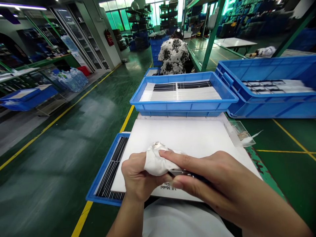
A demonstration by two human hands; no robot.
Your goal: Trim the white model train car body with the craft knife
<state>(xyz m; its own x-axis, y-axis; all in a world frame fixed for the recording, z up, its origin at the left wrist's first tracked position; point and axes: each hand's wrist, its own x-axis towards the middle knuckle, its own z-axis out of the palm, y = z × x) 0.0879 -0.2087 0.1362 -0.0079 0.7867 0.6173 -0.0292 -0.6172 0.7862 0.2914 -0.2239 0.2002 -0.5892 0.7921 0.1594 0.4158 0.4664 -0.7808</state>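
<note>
My left hand (135, 176) is closed around a crumpled white cloth (156, 160), above the front part of a white board (182, 131). My right hand (209, 177) pinches a thin dark strip with a shiny edge (178, 172) between thumb and fingers. The left end of this strip meets the underside of the cloth, and its right part is hidden behind my right fingers. My right index fingertip presses on the cloth. Upside-down black lettering (168, 186) shows on the board below my hands.
Behind the board stands a blue tray (182, 106) of white and black strips. A larger blue crate (271, 107) is at right, and another blue tray (90, 194) of dark strips lies low left. A clear box (249, 141) sits at the board's right edge. Ahead is a seated person (174, 56).
</note>
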